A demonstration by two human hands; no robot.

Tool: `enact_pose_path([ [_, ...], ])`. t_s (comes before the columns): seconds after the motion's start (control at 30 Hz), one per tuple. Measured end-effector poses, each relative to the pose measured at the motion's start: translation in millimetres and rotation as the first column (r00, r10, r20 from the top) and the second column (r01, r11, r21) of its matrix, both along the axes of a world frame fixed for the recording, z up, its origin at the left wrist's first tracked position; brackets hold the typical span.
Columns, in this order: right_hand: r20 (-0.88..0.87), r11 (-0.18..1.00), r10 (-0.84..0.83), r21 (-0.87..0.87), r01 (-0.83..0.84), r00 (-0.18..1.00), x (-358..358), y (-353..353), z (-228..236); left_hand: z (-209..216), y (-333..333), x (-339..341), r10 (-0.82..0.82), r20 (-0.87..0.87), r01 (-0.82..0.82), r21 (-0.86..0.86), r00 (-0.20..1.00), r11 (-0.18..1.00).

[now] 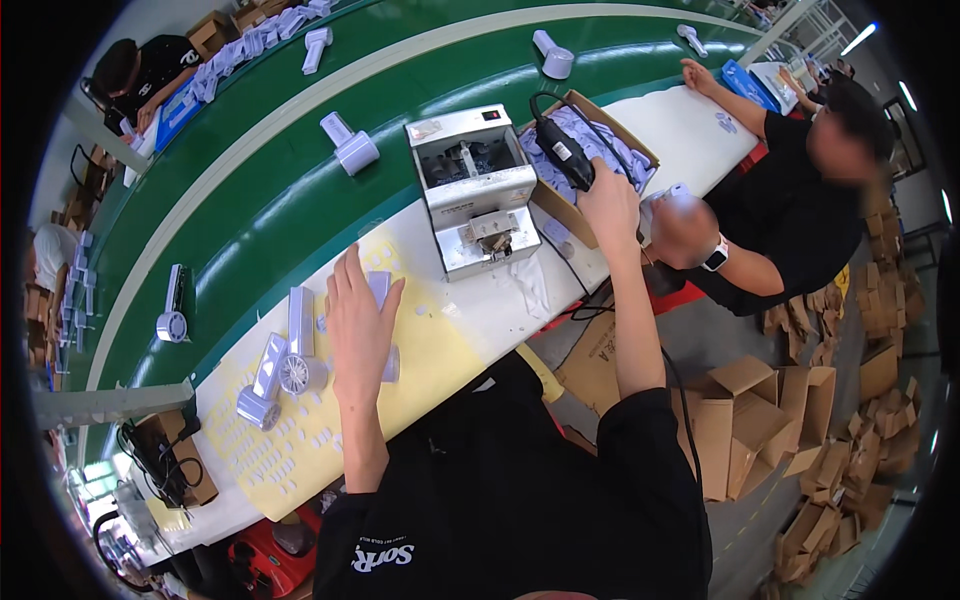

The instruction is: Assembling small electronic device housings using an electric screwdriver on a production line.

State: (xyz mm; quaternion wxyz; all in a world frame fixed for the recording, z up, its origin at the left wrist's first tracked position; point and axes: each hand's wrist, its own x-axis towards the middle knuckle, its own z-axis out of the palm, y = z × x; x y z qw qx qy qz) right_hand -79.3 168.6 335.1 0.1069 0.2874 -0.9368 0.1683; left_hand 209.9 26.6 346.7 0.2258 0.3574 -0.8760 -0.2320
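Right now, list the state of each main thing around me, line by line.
Left hand, fingers extended over a lilac device, grip unclear
Right hand, closed around the black tool
Black tool, held, corded
Metal machine, upright; whether on, unclear
Cardboard box, open, full
Yellow sheet, flat, partly covered
Two more devices, lying down
Floor carton, flaps open

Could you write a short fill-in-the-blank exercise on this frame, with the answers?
The right hand holds a corded tool coloured ____.
The left hand partly hides a pale device over a ____ sheet.
The metal machine stands to the ____ of the tool.
The curved conveyor belt beyond the machine is ____.

Missing words: black; yellow; left; green.
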Motion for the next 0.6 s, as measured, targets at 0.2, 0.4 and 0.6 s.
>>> enact_pose_path([
  [0.2, 0.195, 0.997, -0.031, 0.069, 0.018, 0.980, -3, -1, 3, 73, 51, -110, -0.670, -0.252, 0.581, -0.348, 0.698, 0.736],
  [0.4, -0.330, 0.928, 0.184, -0.252, -0.275, 0.926, -9, 12, -48, 17, 93, -268, -0.872, -0.217, 0.755, -0.437, 0.439, 0.489],
  [0.6, -0.073, 0.996, 0.088, -0.017, -0.089, 0.993, 0, 19, -20, 21, 109, -306, -0.898, 0.221, 0.920, -0.189, 0.381, 0.344],
])
